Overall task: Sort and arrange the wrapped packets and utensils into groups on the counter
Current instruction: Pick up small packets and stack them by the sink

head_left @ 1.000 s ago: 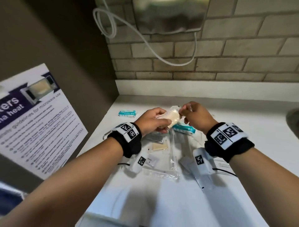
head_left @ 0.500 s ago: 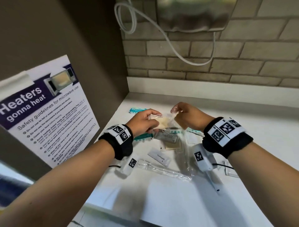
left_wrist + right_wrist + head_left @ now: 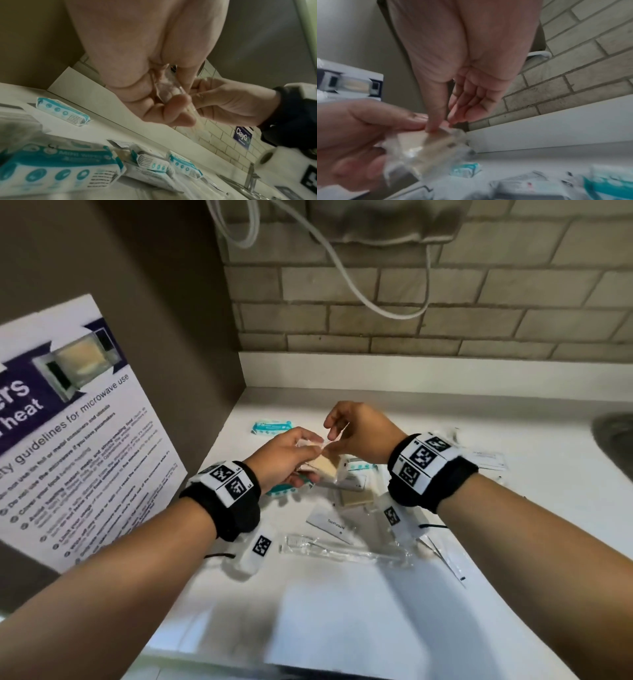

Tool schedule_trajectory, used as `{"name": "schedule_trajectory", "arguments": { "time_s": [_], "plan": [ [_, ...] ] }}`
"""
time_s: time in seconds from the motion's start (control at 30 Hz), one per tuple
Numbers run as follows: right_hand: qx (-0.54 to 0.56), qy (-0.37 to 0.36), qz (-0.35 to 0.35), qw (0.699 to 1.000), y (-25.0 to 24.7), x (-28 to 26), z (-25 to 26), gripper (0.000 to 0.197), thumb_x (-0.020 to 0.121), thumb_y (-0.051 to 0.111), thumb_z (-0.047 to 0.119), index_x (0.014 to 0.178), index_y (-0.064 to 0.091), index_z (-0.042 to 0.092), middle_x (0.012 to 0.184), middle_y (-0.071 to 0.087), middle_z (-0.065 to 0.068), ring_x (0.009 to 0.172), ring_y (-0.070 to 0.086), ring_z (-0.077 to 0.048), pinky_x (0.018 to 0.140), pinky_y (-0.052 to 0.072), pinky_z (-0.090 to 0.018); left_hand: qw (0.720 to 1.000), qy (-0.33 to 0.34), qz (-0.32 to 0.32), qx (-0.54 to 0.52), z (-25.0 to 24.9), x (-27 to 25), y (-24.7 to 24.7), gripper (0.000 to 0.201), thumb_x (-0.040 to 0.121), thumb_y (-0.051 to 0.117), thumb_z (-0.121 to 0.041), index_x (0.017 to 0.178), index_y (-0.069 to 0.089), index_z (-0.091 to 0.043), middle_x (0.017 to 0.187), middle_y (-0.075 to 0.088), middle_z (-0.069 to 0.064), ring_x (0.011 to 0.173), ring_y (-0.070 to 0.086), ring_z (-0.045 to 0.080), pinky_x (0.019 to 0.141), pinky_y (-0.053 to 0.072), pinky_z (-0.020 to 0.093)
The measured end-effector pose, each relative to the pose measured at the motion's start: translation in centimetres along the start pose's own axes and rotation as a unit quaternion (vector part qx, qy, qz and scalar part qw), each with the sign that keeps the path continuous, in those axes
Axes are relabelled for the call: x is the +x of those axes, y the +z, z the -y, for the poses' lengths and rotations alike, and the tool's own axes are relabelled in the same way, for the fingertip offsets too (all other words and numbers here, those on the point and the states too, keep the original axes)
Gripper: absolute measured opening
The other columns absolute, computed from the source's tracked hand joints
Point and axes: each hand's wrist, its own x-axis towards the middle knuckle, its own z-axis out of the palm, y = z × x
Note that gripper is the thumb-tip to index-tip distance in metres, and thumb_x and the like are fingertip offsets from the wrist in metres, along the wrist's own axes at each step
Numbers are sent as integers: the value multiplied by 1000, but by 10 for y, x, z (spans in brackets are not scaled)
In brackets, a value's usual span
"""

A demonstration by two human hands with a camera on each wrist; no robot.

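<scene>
Item in hand: one clear-wrapped packet (image 3: 320,462) with a tan block inside, held above the heap, toward the far left corner of the surface (image 3: 342,604).

Left hand (image 3: 287,463): fingers curled round the packet body from below and the left side.

Right hand (image 3: 359,433): thumb and forefinger pinch the loose clear end of the wrapper; the other fingers are fanned loosely.

Change noted: a second ago both hands gripped the packet close together at its two ends. The right hand now sits higher and farther back and has slid out to the wrapper's tip, while the left has taken the weight. The packet has tilted and hangs lower on the left side.

Reading: the packet looks to be passing wholly to the left hand, or being straightened before it is set down; it is not yet placed in any group.

On the surface, unsorted:
- lone teal wipes packet (image 3: 272,427), far left, apart from the rest
- further teal wipes packets (image 3: 56,170) lying under the hands
- second tan block in clear wrap (image 3: 354,497), middle of the heap
- white sachet marked toothpaste (image 3: 330,524), near side of the heap
- clear-wrapped toothbrush (image 3: 342,549), lying crosswise nearest the person
- flat white sachets (image 3: 488,458), right edge

Progress: early; most items overlap in one heap.
</scene>
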Motion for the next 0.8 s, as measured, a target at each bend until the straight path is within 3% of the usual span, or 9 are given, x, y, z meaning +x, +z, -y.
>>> {"name": "schedule_trajectory", "arguments": {
  "time_s": [0.07,0.1,0.17,0.27,0.43,0.53,0.7,0.8],
  "plan": [
    [-40,25,-24,999,-2,-1,-10,29,75,80,15,97,61,11,84,64,0,62,53,-10,61,44,-25,1000,10,-26,11,5,5,-8,13,97,56,-15,108,58,-21,95,69,12,57,65,17,51,47,24],
    [-80,40,-12,996,-2,-2,-15,25,79,76,19,99,62,10,91,65,-2,70,55,-13,65,44,-24,999,15,-47,0,7,7,-13,13,96,57,-15,106,60,-23,97,69,13,58,65,18,56,49,27],
    [-212,78,74,971,5,-6,-28,24,88,64,25,107,63,10,107,65,-6,92,59,-20,80,48,-28,996,19,-79,-39,5,11,-19,14,95,59,-16,106,62,-23,97,69,14,64,65,20,65,52,33],
    [-352,80,188,914,22,-15,-37,32,91,59,31,115,60,10,114,63,-7,110,60,-26,96,49,-35,994,49,-96,-8,-7,19,-25,21,97,56,-15,118,58,-18,96,66,6,65,66,16,54,48,21],
    [-341,65,167,923,26,-16,-46,45,89,62,35,129,52,15,121,56,-7,112,57,-26,99,49,-41,995,50,-80,19,-12,35,-21,25,97,56,-16,122,57,-17,98,68,5,67,68,15,59,46,24],
    [-298,90,154,938,24,-11,-54,57,79,75,28,130,49,20,119,56,-5,108,59,-26,97,50,-40,996,39,-70,30,-8,42,-17,22,96,58,-17,118,59,-22,103,70,10,69,69,17,57,49,25],
    [-292,129,175,931,15,-6,-55,77,67,85,23,132,45,16,123,56,-5,110,56,-25,96,47,-34,998,16,-62,25,-2,48,-12,18,95,60,-19,112,61,-26,96,73,15,63,69,15,62,49,32],
    [-305,157,191,919,4,4,-43,84,65,87,19,134,40,9,127,57,-8,115,56,-27,93,48,-35,997,23,-68,23,-4,51,-13,20,96,59,-17,114,60,-23,87,73,14,55,67,15,49,46,26]
  ]
}}
